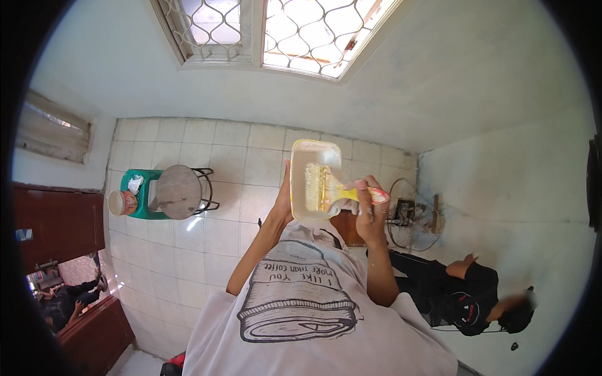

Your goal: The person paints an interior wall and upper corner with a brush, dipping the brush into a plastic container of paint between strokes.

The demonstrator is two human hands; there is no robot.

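Observation:
In front of my chest, my left hand [285, 195] grips the left side of a white plastic paint tub [296, 182], its fingers mostly hidden behind the wall. Pale paint coats the inside of the tub. My right hand [370, 210] is closed round the yellow and red handle of a wide paintbrush [321, 188]. The brush lies across the tub's opening, its paint-covered bristles over the inside. Whitish smears show on the fingers of my right hand.
A round stool [182, 191] stands left beside a green plastic stool [139, 194] and a bucket [122, 203]. A person in black [467, 294] is at the right, near a wire coil [407, 213]. Another person [69, 304] sits beyond the brown door [56, 219]. A grilled window [326, 34] is ahead.

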